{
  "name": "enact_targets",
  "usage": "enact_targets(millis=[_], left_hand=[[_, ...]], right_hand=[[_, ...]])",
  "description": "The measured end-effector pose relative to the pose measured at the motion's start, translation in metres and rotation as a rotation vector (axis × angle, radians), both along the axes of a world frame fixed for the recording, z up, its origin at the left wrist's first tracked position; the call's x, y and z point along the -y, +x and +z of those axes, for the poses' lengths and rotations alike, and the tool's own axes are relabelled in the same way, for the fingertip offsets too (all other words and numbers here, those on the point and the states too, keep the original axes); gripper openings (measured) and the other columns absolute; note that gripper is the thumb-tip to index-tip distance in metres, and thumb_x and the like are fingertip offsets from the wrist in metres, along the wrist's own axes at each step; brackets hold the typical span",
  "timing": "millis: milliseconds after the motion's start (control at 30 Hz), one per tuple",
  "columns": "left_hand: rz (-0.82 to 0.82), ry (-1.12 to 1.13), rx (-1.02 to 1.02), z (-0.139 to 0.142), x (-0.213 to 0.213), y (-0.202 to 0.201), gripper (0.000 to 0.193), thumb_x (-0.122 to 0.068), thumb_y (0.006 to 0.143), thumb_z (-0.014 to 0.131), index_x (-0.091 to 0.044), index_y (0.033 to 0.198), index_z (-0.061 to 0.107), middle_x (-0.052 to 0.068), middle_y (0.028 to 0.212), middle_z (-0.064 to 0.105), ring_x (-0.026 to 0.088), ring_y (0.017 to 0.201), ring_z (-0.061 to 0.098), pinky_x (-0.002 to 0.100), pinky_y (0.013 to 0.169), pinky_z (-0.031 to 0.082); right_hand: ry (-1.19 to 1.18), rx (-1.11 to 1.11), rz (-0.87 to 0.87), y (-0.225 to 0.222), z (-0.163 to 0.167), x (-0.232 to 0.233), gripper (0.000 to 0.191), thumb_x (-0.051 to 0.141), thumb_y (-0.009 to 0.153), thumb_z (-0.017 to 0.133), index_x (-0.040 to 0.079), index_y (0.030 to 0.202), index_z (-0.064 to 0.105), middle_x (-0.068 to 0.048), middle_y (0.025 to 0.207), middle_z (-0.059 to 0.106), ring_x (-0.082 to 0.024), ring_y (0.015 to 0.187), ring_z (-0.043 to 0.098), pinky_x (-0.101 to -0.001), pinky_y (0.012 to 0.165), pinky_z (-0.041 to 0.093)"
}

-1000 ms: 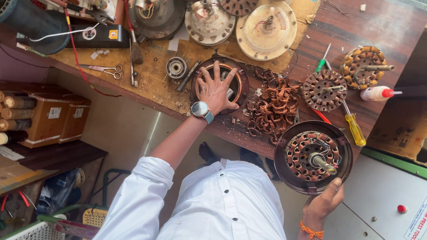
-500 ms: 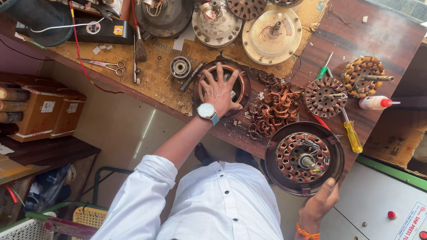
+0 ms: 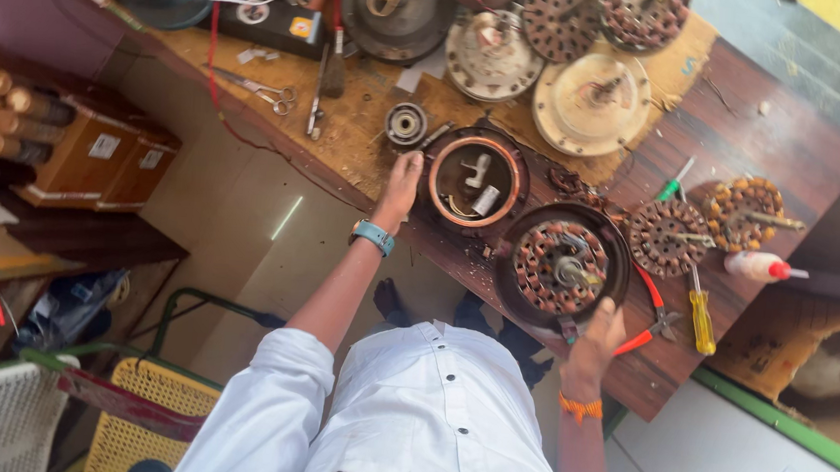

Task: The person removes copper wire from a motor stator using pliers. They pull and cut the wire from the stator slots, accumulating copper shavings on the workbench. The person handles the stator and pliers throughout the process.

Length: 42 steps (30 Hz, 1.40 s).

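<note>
Head view: right hand (image 3: pixel 598 339) grips round copper-wound stator (image 3: pixel 563 266).

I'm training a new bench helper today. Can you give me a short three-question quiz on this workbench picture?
1. True or false: the left hand rests on the rim of the open round housing.
2. What does the right hand grip?
A. the yellow-handled screwdriver
B. the edge of the dark housing with copper windings
C. the scissors
3. What colour is the watch strap on the left wrist?

Key: 1 true; 2 B; 3 light blue.
</note>
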<state>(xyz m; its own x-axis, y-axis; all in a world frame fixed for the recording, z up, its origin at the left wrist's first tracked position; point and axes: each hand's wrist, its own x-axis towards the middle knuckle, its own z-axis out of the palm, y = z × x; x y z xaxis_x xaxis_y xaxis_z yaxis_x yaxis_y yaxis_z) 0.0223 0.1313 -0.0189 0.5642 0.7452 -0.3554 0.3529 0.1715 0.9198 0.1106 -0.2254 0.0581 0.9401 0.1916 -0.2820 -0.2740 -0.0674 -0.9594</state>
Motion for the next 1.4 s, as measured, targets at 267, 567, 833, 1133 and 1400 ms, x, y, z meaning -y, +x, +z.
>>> enact_targets(millis=[267,567,833,1133,1400], left_hand=[[-0.015,-0.465,0.201,0.023,0.011,-0.015,0.088,-0.071,0.097,0.038,-0.011,0.16,0.031,0.011,0.167,0.031,0.03,0.152,0.031,0.055,0.118,0.029],[-0.004,-0.491,0.099,0.05,0.01,-0.013,0.09,-0.07,0.094,0.041,-0.013,0.162,0.024,0.008,0.167,0.025,0.027,0.152,0.024,0.053,0.117,0.032],[0.119,0.216,0.204,0.04,0.013,0.037,0.049,-0.044,0.109,0.044,0.001,0.121,0.059,0.019,0.118,0.066,0.03,0.111,0.061,0.041,0.099,0.049],[0.232,0.277,0.143,0.05,0.052,0.009,0.054,-0.041,0.11,0.043,0.001,0.14,0.058,0.027,0.128,0.067,0.041,0.122,0.062,0.044,0.102,0.05],[0.169,0.208,0.193,0.059,0.076,-0.059,0.055,-0.041,0.11,0.043,0.002,0.145,0.05,0.027,0.134,0.064,0.037,0.129,0.06,0.042,0.107,0.047]], right_hand=[[-0.147,0.202,0.363,0.051,-0.052,-0.117,0.041,0.032,0.112,0.043,-0.003,0.125,0.06,-0.006,0.101,0.065,-0.014,0.09,0.057,-0.0313,0.082,0.049],[-0.657,0.291,0.623,0.079,-0.034,-0.159,0.045,0.038,0.112,0.039,0.002,0.13,0.058,-0.023,0.092,0.07,-0.038,0.085,0.065,-0.0507,0.079,0.048],[-0.37,0.342,0.601,0.105,-0.055,-0.179,0.036,0.036,0.111,0.049,0.004,0.125,0.059,-0.014,0.098,0.064,-0.03,0.09,0.064,-0.0445,0.074,0.055],[0.026,-0.104,0.583,0.104,-0.054,-0.164,0.038,0.034,0.107,0.06,0.004,0.13,0.06,-0.004,0.117,0.067,-0.015,0.098,0.065,-0.0311,0.082,0.054],[-0.065,-0.563,0.842,0.114,-0.065,-0.127,0.048,0.053,0.106,0.045,0.016,0.137,0.052,-0.004,0.115,0.067,-0.021,0.097,0.068,-0.0474,0.083,0.056]])
